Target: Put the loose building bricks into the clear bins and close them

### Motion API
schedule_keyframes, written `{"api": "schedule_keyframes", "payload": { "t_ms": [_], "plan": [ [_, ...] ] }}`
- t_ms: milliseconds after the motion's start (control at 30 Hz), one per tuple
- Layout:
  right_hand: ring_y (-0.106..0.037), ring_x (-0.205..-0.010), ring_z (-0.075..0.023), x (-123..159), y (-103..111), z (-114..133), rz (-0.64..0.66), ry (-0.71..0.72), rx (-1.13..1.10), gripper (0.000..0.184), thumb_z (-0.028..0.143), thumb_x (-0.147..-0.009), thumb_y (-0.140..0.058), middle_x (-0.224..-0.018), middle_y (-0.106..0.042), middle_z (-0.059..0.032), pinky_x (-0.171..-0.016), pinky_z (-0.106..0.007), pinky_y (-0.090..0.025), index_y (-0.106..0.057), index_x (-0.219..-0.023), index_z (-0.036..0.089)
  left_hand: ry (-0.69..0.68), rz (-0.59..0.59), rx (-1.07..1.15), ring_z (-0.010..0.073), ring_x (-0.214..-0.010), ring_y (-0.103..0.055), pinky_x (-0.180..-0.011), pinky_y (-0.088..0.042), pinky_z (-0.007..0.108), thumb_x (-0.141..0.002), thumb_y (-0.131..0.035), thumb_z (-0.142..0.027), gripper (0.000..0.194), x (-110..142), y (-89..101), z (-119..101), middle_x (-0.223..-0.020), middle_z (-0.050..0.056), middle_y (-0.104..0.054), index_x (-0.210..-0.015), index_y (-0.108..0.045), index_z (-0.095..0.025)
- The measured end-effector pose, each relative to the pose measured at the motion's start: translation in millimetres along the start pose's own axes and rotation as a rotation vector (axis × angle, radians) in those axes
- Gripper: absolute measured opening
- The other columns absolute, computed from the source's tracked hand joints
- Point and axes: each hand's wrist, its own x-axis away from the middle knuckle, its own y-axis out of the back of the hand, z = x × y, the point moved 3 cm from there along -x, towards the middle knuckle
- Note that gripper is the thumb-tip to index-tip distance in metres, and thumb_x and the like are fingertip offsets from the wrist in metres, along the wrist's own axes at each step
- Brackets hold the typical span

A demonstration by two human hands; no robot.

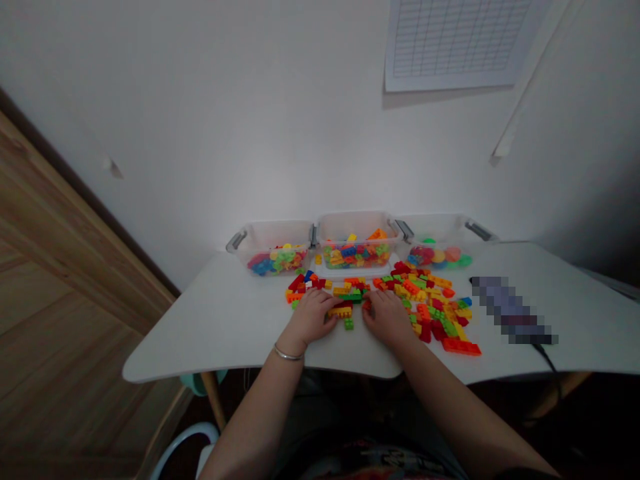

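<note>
Nearest the cam: the person's dark shirt (380,461), btm ctr of frame, w/ a pale print; both forearms run up from the btm edge. L hand (313,316), just below ctr, silver bangle (289,357) at the wrist: fingers bent, thumb & index apart, close by a green brick (354,297) and a yellow brick (341,312). R hand (389,316), a bit right of that, fingers curled down by small pieces. View's dim & small there, so can't tell if either hand is actually gripping. A light-green brick (349,324) sits between the hands, nearer the L.

Loose bricks (423,293) spread right of ctr, w/ a long orange brick (461,347) at the near edge. Smaller brick cluster beyond L hand. Behind, mid-frame, 3 clear tubs in a row: left tub (275,232), middle tub (355,222), right tub (440,225), all w/ colored pcs. White table (200,327); pixelated object (510,310) at right; gridded sheet (450,47) upper right.
</note>
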Motion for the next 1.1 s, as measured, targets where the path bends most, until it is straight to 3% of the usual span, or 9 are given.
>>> {"api": "schedule_keyframes", "payload": {
  "t_ms": [200, 367, 567, 667, 767, 900, 1100],
  "plan": [
    [-0.058, -0.088, -0.0264, -0.2, -2.1, -2.5, -0.023, -0.037, -0.055, 0.015, 0.02, -0.079, -0.055, -0.089, -0.067, -0.0084, -0.08, -0.039, -0.043, -0.06, -0.093, 0.02, 0.017, 0.016, -0.008, 0.0257, -0.104, -0.055, -0.102, -0.039, 0.045, -0.078, -0.062, -0.024, 0.038, 0.6, 0.9, 0.0, -0.11, 0.008, -0.065, -0.115, -0.064, -0.022],
    [-0.058, -0.075, -0.0216, -7.4, 2.7, -14.7, -0.12, -0.18, -0.33, 0.011, 0.026, -0.077, -0.054, -0.081, -0.063, -0.0059, -0.07, -0.035, -0.046, -0.056, -0.087, 0.021, 0.031, 0.017, 0.003, 0.0254, -0.106, -0.055, -0.101, -0.041, 0.044, -0.079, -0.06, -0.023, 0.039, 0.8, 1.5, 0.6, -0.113, 0.008, -0.063, -0.118, -0.062, -0.022],
    [-0.054, -0.068, -0.0172, -38.3, 39.5, -38.3, -0.387, -0.282, -0.64, 0.024, 0.038, -0.076, -0.058, -0.079, -0.058, -0.0029, -0.064, -0.031, -0.047, -0.053, -0.091, 0.021, 0.011, -0.019, 0.02, 0.0264, -0.114, -0.052, -0.103, -0.04, 0.046, -0.081, -0.06, -0.024, 0.04, 1.7, 0.8, 2.7, -0.12, 0.01, -0.061, -0.121, -0.061, -0.021],
    [-0.054, -0.069, -0.0164, -65.4, 60.7, -49.2, -0.499, -0.279, -0.641, 0.025, 0.038, -0.076, -0.059, -0.083, -0.06, -0.0031, -0.066, -0.031, -0.047, -0.052, -0.092, 0.021, 0.004, -0.027, 0.03, 0.0265, -0.115, -0.052, -0.103, -0.04, 0.045, -0.081, -0.06, -0.024, 0.04, 2.0, 0.6, 2.6, -0.121, 0.01, -0.061, -0.121, -0.062, -0.02],
    [-0.056, -0.076, -0.0176, -96.6, 76.0, -54.9, -0.53, -0.219, -0.571, 0.02, 0.035, -0.078, -0.057, -0.088, -0.062, -0.0046, -0.072, -0.032, -0.047, -0.052, -0.091, 0.02, 0.008, -0.021, 0.032, 0.027, -0.116, -0.052, -0.105, -0.038, 0.047, -0.081, -0.06, -0.024, 0.041, 2.1, 0.5, 2.7, -0.123, 0.01, -0.061, -0.122, -0.061, -0.019],
    [-0.057, -0.087, -0.0223, -134.8, 81.9, -52.9, -0.424, -0.148, -0.289, 0.014, 0.03, -0.079, -0.057, -0.088, -0.064, -0.0079, -0.081, -0.036, -0.045, -0.057, -0.088, 0.019, 0.007, -0.011, 0.042, 0.0271, -0.116, -0.052, -0.106, -0.038, 0.047, -0.081, -0.061, -0.023, 0.042, 2.0, 0.4, 3.8, -0.124, 0.01, -0.061, -0.122, -0.061, -0.02],
    [-0.061, -0.083, -0.0219, -166.9, 63.7, -50.1, -0.123, -0.257, -0.022, 0.017, 0.035, -0.08, -0.058, -0.085, -0.068, -0.0071, -0.077, -0.033, -0.045, -0.065, -0.086, 0.021, 0.009, -0.021, 0.044, 0.0271, -0.115, -0.053, -0.105, -0.038, 0.048, -0.081, -0.061, -0.024, 0.041, 2.0, -1.1, 5.3, -0.123, 0.01, -0.061, -0.121, -0.062, -0.022]
  ]
}}
